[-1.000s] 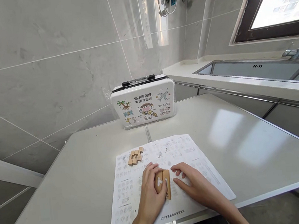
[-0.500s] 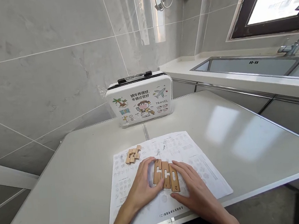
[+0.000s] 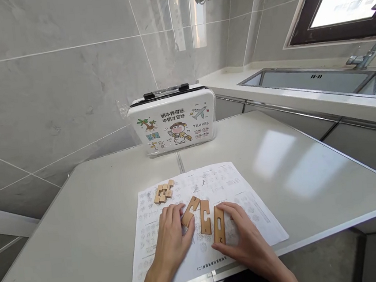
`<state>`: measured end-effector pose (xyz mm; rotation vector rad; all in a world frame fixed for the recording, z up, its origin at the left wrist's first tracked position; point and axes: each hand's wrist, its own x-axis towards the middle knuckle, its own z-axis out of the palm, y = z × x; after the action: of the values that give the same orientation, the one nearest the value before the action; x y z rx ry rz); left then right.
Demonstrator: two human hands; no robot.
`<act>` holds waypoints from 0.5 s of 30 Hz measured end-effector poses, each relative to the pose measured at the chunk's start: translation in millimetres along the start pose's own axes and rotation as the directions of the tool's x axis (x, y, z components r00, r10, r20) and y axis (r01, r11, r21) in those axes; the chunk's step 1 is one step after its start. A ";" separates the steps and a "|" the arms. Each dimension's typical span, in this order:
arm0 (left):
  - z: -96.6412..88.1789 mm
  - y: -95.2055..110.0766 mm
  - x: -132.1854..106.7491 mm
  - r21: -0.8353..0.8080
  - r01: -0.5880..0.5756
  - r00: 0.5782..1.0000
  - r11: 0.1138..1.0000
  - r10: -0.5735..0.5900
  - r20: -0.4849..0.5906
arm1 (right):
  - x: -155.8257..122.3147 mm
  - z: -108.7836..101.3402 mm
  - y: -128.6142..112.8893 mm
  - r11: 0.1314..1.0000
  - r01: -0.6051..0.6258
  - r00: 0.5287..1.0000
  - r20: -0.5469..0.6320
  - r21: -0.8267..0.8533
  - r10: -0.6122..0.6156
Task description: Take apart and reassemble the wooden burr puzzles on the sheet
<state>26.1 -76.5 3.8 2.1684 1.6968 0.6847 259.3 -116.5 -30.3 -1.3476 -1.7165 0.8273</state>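
Three flat wooden puzzle pieces with cut-outs lie above a printed sheet (image 3: 216, 264). My left hand (image 3: 174, 237) grips the left notched piece (image 3: 195, 201) between thumb and fingers; this piece is tilted, its top leaning right. The middle notched piece (image 3: 203, 217), marked 1, lies on the paper, untouched by either hand. My right hand (image 3: 245, 235) holds the right piece (image 3: 220, 237), marked 2 and with a long slot, between thumb below and fingers above. Small interlocked wooden blocks (image 3: 162, 192) sit near the sheet's top left corner.
A white cartoon-printed case (image 3: 174, 122) in plastic wrap stands at the back of the pale folding table (image 3: 93, 225). Behind it rises a grey tiled wall. To the right are a counter with a sink (image 3: 315, 82) and a faucet (image 3: 364, 59).
The three pieces, side by side before, are now spread apart. The left one has turned clockwise and moved left with my left hand. My right hand has closed on the slotted piece's ends.
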 end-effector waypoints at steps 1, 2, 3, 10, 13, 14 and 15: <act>-0.7 2.0 -0.6 0.017 0.023 1.000 1.000 -0.024 0.011 | 0.6 -2.4 -1.1 1.000 0.002 1.000 -0.002 0.024 -0.002; -1.7 4.1 -1.3 0.034 0.049 0.998 0.998 -0.050 0.026 | 1.2 -4.8 -2.5 0.999 0.004 1.000 -0.006 0.046 -0.004; -2.7 6.1 -1.8 0.050 0.074 0.996 0.996 -0.076 0.044 | 1.9 -7.1 -4.0 0.998 0.005 1.000 -0.011 0.063 -0.004; -8.2 14.8 -2.1 -0.058 0.124 0.987 0.991 -0.117 0.107 | 2.9 -13.8 -8.4 0.991 0.026 0.995 -0.100 0.134 -0.013; -11.8 20.8 -7.2 -0.262 0.250 0.965 0.932 -0.218 0.146 | 1.8 -15.5 -7.9 0.960 0.011 0.994 -0.109 0.278 0.020; -13.3 23.5 -10.1 -0.345 0.310 0.947 0.886 -0.254 0.197 | 1.5 -16.3 -8.5 0.928 0.006 0.994 -0.104 0.373 0.036; -14.8 26.3 -13.5 -0.429 0.363 0.926 0.827 -0.270 0.263 | 1.3 -16.8 -9.6 0.877 -0.001 0.994 -0.094 0.480 0.052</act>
<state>37.2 -97.0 27.2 1.5165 1.5406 0.6819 269.4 -117.0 -13.7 -1.0514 -1.2971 1.0934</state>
